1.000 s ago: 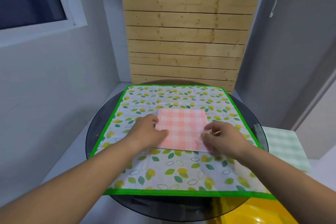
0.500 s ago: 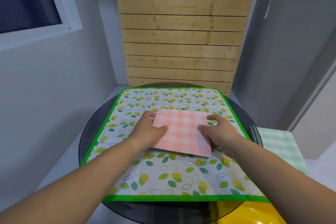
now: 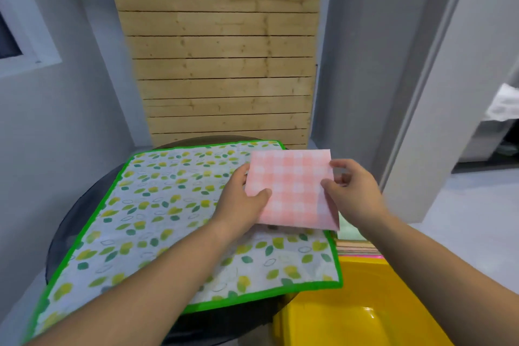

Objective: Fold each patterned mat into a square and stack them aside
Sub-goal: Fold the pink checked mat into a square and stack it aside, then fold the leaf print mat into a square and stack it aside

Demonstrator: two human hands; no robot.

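Both hands, the left hand and right hand, pinch the folded pink checked mat between them in midair, so any loose grip probably lets the layers flop open before stacking.

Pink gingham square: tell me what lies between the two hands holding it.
In the head view, only the pink gingham square spans the stretch between the left hand and right hand; each pinches one side edge. The leaf-print mat lies beneath.

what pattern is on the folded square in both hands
Pink-and-white gingham check on the folded mat, clearest in the head view.
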